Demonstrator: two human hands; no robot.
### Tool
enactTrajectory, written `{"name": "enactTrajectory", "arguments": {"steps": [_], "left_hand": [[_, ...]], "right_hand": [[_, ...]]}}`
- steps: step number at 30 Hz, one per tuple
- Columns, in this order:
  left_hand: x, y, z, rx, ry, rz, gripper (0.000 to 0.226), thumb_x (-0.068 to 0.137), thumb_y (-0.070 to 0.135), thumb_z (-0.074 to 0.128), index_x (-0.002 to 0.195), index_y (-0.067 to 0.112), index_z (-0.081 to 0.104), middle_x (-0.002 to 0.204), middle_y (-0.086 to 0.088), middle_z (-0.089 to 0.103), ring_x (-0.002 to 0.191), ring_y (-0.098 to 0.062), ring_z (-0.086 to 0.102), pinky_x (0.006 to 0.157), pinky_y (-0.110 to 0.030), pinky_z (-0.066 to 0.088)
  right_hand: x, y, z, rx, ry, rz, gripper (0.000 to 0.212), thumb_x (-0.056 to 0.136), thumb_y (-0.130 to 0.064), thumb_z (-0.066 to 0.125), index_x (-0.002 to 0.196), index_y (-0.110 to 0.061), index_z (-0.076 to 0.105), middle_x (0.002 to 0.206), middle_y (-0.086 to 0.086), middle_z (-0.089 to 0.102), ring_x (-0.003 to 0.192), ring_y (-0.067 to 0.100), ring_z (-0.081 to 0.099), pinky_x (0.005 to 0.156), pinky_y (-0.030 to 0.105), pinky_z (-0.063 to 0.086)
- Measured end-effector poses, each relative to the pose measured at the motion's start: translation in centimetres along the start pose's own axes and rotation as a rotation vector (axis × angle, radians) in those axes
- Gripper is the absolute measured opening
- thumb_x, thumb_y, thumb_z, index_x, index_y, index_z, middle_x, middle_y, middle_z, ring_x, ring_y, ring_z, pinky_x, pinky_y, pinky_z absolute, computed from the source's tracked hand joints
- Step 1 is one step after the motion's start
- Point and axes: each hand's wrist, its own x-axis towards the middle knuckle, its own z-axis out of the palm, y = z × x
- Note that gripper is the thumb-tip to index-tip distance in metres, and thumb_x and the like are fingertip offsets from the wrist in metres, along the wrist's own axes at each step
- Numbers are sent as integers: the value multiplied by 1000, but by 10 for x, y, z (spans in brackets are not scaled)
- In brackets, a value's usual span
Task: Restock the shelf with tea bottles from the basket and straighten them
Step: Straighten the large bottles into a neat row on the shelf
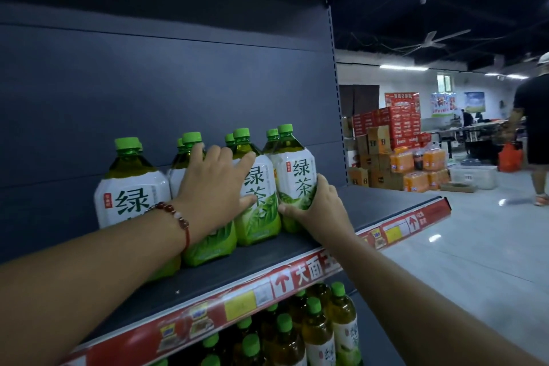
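Observation:
Several large green tea bottles with green caps stand in a row on the dark shelf [386,205], two deep. My left hand [214,187], with a red bead bracelet on its wrist, lies flat with spread fingers across the fronts of the second bottle [208,246] and third bottle [258,217]. My right hand [320,208] wraps around the lower part of the rightmost bottle [297,169], thumb on its front, fingers on its right side. The leftmost bottle [130,187] stands untouched. The basket is out of view.
The shelf's right part is bare, edged by a red price strip [297,273]. Smaller tea bottles [318,330] fill the shelf below. Stacked cartons and orange drink packs [398,154] stand across the aisle. A person [534,128] walks at far right.

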Motion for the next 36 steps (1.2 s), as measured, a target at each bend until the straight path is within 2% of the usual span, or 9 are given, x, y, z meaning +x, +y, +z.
{"name": "enactTrajectory", "arguments": {"steps": [4, 10, 14, 17, 21, 26, 28, 34, 36], "left_hand": [[7, 2, -3, -27, 27, -6, 61, 76, 69, 51, 119, 26, 50, 98, -8, 56, 91, -29, 52, 86, -43, 35], [17, 7, 2, -53, 66, -31, 52, 82, 68, 44, 109, 24, 49, 92, -8, 54, 84, -28, 52, 77, -39, 36], [13, 6, 12, -12, 151, 10, 50, 80, 67, 46, 99, 20, 53, 83, -9, 52, 74, -28, 49, 70, -38, 36], [13, 6, 15, -4, 178, 12, 50, 79, 66, 48, 96, 19, 54, 81, -10, 52, 73, -28, 49, 69, -39, 37], [13, 8, 17, -7, 185, -3, 51, 79, 69, 47, 95, 20, 53, 81, -10, 53, 74, -29, 50, 70, -40, 38], [12, 7, 17, -36, 178, 2, 49, 80, 68, 45, 93, 22, 53, 82, -9, 52, 75, -28, 49, 70, -40, 36], [12, 7, 16, -33, 173, -4, 49, 79, 68, 47, 95, 21, 55, 81, -8, 52, 74, -28, 49, 70, -40, 35], [10, 10, 13, -57, 151, -18, 50, 86, 67, 36, 106, 22, 49, 91, -7, 49, 84, -26, 46, 78, -42, 35], [9, 10, 11, -62, 145, -24, 49, 87, 65, 37, 108, 22, 49, 91, -8, 49, 84, -27, 46, 78, -42, 35]], "right_hand": [[5, -6, -9, 7, -156, 133, 102, 65, -71, 75, 143, -20, 34, 137, 6, 44, 127, 28, 46, 105, 49, 44], [47, -8, -29, 628, -256, 363, 120, 67, -96, 33, 150, -10, 38, 152, 15, 44, 139, 34, 41, 116, 51, 29], [86, -15, -32, 808, -370, 282, 84, 87, -78, 35, 129, -9, 56, 127, 13, 64, 115, 30, 60, 99, 46, 45], [101, -48, -36, 588, -351, 63, 79, 82, -70, 55, 136, -12, 56, 136, 9, 61, 115, 24, 63, 103, 43, 46], [117, -112, -38, 136, -186, -216, 61, 95, -50, 56, 137, -7, 56, 137, 10, 58, 123, 27, 56, 98, 33, 42], [144, -171, -28, -626, -386, -158, 57, 101, -36, 53, 144, -1, 44, 147, 14, 47, 130, 31, 50, 105, 41, 41], [148, -173, -22, -788, -465, -127, 56, 101, -39, 53, 143, -2, 46, 143, 13, 53, 119, 29, 56, 106, 41, 43], [160, -164, -11, -1061, -335, -158, 66, 93, -54, 59, 136, -4, 53, 117, 13, 57, 106, 28, 54, 105, 40, 44], [158, -168, -9, -1077, -321, -168, 62, 95, -48, 59, 137, -4, 52, 125, 11, 58, 115, 27, 57, 106, 39, 44]]}}
